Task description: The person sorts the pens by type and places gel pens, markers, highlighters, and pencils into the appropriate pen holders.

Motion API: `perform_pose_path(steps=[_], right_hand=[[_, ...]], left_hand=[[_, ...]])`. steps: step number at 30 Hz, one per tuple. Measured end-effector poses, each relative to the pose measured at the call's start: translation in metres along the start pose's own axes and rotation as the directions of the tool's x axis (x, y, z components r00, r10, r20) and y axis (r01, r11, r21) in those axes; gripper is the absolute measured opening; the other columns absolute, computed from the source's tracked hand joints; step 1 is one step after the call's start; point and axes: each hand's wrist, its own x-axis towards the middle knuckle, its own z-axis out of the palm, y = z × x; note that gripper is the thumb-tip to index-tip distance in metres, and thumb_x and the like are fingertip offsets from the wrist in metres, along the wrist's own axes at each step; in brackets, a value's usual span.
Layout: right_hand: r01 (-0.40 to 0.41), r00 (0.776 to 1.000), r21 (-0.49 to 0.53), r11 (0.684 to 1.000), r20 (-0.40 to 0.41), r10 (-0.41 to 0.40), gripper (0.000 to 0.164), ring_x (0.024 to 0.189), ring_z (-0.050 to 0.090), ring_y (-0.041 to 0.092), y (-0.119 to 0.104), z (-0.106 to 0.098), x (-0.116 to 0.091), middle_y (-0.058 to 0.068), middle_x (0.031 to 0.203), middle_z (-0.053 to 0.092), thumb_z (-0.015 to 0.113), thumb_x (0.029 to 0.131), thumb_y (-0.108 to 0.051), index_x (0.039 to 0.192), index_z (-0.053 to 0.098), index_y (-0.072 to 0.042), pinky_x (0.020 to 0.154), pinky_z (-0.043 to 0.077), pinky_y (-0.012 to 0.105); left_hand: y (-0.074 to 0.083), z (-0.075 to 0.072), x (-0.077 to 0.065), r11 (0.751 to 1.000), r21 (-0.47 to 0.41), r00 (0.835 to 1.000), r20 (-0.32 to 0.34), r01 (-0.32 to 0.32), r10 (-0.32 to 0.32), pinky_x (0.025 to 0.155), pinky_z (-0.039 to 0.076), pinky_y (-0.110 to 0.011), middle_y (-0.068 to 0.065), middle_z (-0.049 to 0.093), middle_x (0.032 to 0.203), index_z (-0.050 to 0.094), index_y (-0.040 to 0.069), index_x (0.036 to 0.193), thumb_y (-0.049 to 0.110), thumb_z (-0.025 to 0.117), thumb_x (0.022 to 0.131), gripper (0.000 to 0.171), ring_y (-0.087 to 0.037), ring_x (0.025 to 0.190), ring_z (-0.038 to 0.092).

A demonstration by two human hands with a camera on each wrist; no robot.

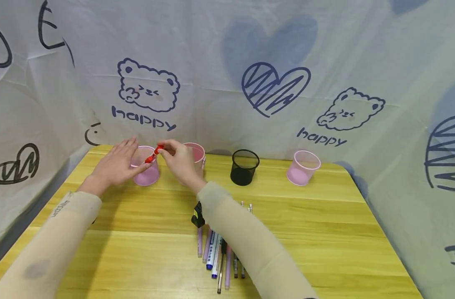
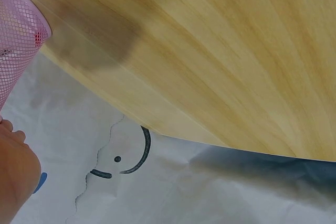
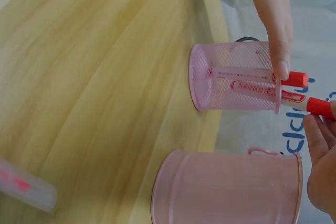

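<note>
My right hand pinches the red cap end of a white-and-red marker at the mouth of a pink mesh pen cup. In the right wrist view the marker's lower part is inside the cup. A second red-capped marker leans in the same cup, its cap above the rim. My left hand rests at the cup's left side with fingers stretched out, the thumb at the rim beside that cap. The left wrist view shows the cup's mesh wall at its edge.
Right beside the mesh cup stands a solid pink bucket-like cup with a small handle. Farther right are a black mesh cup and another pink cup. Several pens and markers lie on the wooden table, partly under my right forearm.
</note>
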Motion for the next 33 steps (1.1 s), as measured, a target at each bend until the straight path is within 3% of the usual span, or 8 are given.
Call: perform_pose_path(steps=[7,14,18,33], right_hand=[[-0.022,0.999,-0.084,0.996,0.023,0.024,0.02,0.101,0.075,0.013,0.003,0.005,0.003,0.009,0.117,0.077,0.07,0.099,-0.004,0.118,0.075,-0.005,0.08,0.055,0.009],[-0.077,0.991,-0.174,0.982,0.096,0.094,0.03,0.107,0.074,0.015,0.003,0.005,0.002,0.003,0.125,0.076,0.073,0.097,-0.005,0.127,0.074,-0.01,0.082,0.056,0.012],[-0.094,0.987,-0.164,0.982,0.112,0.113,0.032,0.109,0.073,0.014,0.003,0.004,-0.001,0.002,0.127,0.075,0.073,0.097,-0.006,0.129,0.072,-0.011,0.083,0.057,0.012],[-0.049,0.99,-0.071,0.996,0.13,0.058,0.037,0.118,0.07,0.018,-0.008,-0.013,-0.013,0.0,0.135,0.071,0.074,0.098,-0.017,0.135,0.069,-0.014,0.087,0.058,0.016]], left_hand=[[0.002,0.001,0.003,1.0,0.0,1.0,0.003,0.003,-0.003,0.128,0.005,-0.061,-0.025,0.003,0.172,0.011,-0.007,0.163,0.073,0.043,0.1,0.107,-0.048,0.157,0.008],[0.003,-0.001,0.006,1.0,0.005,1.0,-0.005,-0.007,0.007,0.128,0.005,-0.06,-0.026,0.005,0.172,0.015,-0.009,0.162,0.073,0.043,0.099,0.107,-0.046,0.158,0.008],[0.002,-0.001,0.006,1.0,0.008,1.0,-0.001,-0.009,0.009,0.128,0.005,-0.06,-0.026,0.005,0.172,0.013,-0.008,0.162,0.073,0.043,0.1,0.107,-0.047,0.158,0.008],[0.001,0.0,0.002,1.0,0.004,1.0,0.001,-0.008,0.008,0.128,0.005,-0.061,-0.026,0.004,0.172,0.012,-0.008,0.162,0.071,0.043,0.1,0.105,-0.047,0.157,0.008]])
